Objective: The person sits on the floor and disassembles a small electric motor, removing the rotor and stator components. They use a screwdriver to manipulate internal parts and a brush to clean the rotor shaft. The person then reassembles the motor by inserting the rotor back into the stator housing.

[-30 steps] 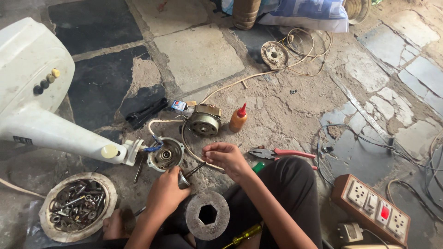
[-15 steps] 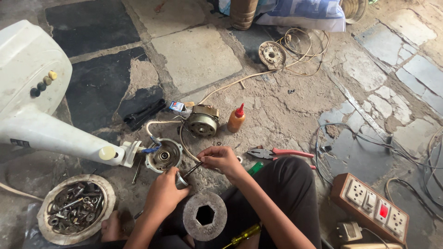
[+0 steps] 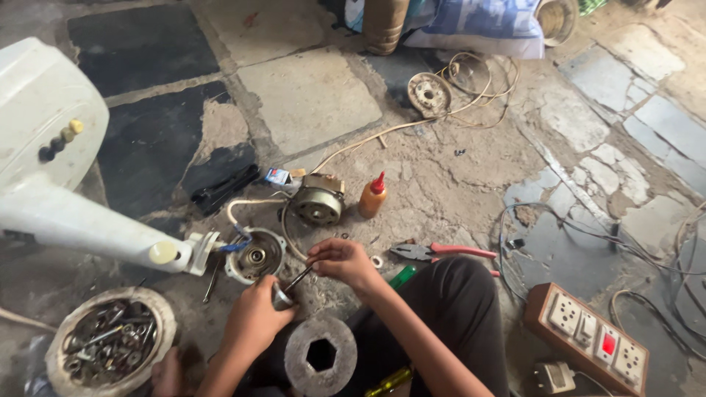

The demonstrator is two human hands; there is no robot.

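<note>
Small metal cup (image 3: 282,295) between left-hand fingers (image 3: 273,288); thin rod (image 3: 298,279) between right-hand fingers (image 3: 318,259), tip in cup. Motor housing (image 3: 255,255) just left of fingers. Pliers (image 3: 441,252) right of them. Glue bottle (image 3: 373,195), motor (image 3: 318,203) beyond. Bowl of parts (image 3: 109,340) far left. Disc with hole (image 3: 321,356) below.

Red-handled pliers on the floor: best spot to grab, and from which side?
Grip the pliers by the two red handles, coming from above on the right. They lie flat, jaws pointing left toward the right hand, handles stretching right with bare floor beside them. The handles run close together, so one hand could likely close round both. The knee just below crowds that side.
</note>
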